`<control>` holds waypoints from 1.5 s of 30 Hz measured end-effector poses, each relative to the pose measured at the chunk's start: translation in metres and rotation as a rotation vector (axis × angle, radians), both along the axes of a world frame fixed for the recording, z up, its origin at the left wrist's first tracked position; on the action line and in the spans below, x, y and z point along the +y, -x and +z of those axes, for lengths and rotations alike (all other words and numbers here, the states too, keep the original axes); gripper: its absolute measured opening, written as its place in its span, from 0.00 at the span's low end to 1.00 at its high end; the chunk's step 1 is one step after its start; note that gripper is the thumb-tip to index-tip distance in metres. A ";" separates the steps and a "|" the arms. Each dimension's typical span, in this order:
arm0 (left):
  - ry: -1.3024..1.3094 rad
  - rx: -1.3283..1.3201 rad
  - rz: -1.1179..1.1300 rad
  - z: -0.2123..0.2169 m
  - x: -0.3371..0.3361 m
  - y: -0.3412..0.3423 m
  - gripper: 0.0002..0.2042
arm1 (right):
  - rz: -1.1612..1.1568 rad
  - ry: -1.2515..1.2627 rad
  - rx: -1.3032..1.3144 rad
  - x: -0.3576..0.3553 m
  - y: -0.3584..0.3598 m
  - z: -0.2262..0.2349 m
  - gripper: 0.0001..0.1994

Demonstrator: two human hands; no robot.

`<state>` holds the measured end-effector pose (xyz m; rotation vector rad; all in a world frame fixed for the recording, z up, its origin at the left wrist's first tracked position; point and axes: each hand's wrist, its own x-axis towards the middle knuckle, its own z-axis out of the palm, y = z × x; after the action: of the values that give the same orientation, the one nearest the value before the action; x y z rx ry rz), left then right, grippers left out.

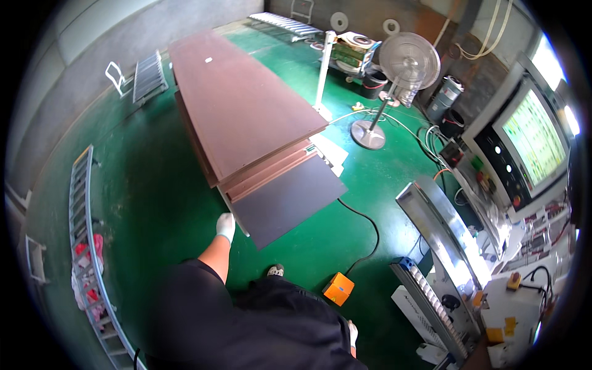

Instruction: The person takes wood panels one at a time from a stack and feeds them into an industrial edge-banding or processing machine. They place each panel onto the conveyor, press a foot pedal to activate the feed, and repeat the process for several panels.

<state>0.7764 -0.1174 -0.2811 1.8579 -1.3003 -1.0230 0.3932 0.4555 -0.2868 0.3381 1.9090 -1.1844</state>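
Green floor (pixel 142 179), brown panels (pixel 240 92), left hand (pixel 226 227) beside dark board (pixel 287 200), right hand (pixel 353 333) lower, cannot tell either grip

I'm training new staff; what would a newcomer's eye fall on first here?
The long stack of reddish-brown panels dominates the upper middle, with a dark grey sheet at its near end beside the white-gloved left hand. Next come the bright screen at right and the orange box on the green floor, lower middle.

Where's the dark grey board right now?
In the head view, the dark grey board is near the middle, at the near end of the brown boards, just right of the left hand.
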 end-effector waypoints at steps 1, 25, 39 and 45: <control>0.057 0.093 0.147 0.005 -0.011 -0.001 0.20 | 0.124 0.006 0.029 -0.027 0.000 0.012 0.16; -0.596 1.148 0.183 0.156 -0.110 -0.009 0.24 | -0.043 -0.148 -0.103 -0.036 -0.105 0.032 0.13; -0.540 1.223 0.318 0.139 -0.117 0.033 0.28 | 0.087 -0.037 -0.004 -0.109 -0.012 0.030 0.14; -0.234 1.072 0.384 0.131 -0.101 0.062 0.28 | 0.225 -0.025 0.079 -0.119 -0.005 0.032 0.17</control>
<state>0.7144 -0.2185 -0.1496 1.2490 -0.1924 -1.6363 0.3977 0.3362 -0.2544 0.0867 1.9735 -1.0381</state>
